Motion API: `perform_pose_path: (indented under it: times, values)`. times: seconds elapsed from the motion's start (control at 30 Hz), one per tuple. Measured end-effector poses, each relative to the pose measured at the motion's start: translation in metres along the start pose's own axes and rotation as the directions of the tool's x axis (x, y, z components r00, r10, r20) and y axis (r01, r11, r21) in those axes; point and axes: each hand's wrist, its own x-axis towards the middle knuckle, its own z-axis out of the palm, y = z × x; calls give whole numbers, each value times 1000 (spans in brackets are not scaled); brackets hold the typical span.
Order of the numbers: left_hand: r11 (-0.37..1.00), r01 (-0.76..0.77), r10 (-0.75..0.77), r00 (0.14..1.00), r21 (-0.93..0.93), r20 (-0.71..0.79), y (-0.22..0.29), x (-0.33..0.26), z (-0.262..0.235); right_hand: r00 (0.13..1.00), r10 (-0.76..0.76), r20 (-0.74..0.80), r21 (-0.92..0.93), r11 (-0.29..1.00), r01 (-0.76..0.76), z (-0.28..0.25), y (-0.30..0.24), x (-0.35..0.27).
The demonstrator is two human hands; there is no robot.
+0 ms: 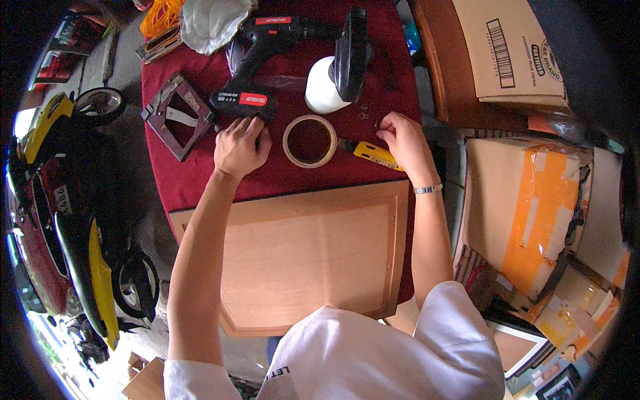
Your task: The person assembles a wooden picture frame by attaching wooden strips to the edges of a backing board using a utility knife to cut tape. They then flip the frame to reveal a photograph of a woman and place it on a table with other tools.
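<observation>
At the far left a yellow and black scooter [73, 267] stands on the floor beside the table with the dark red cloth [200, 180]. On the cloth, a brown wooden frame piece [175, 115] lies near the left edge. The left hand [241, 145] rests next to it with the fingers curled loosely, touching the battery base of the black cordless drill [267, 60]; it grasps nothing. A roll of tape [309, 141] lies between the two hands. The right hand [402, 139] pinches at something very small on the cloth, perhaps a screw, but I cannot tell if it holds it. A yellow utility knife [375, 154] lies just under this hand. The wooden cabinet door panel [313, 257] lies flat near the person, untouched, so the work on it seems not yet begun
</observation>
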Motion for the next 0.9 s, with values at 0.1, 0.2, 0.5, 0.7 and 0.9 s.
perform_pose_path:
  times: [0.1,0.2,0.5,0.7,0.9]
  values:
    - [1000,11,-11,1000,18,0,-2,-3,2,1000,-22,15,59,998,21,2,6,-8]
    - [999,15,-15,1000,41,0,-1,-3,1,997,-77,-7,131,988,77,4,5,-12]
    - [997,64,-64,998,31,1,2,-3,3,908,-256,-333,32,959,282,-26,-2,33]
    - [997,71,-73,997,39,39,0,-1,2,903,-329,-278,84,928,364,-42,-48,144]
    - [995,76,-74,997,-59,26,-3,-3,2,839,-236,-491,436,767,471,-62,-92,172]
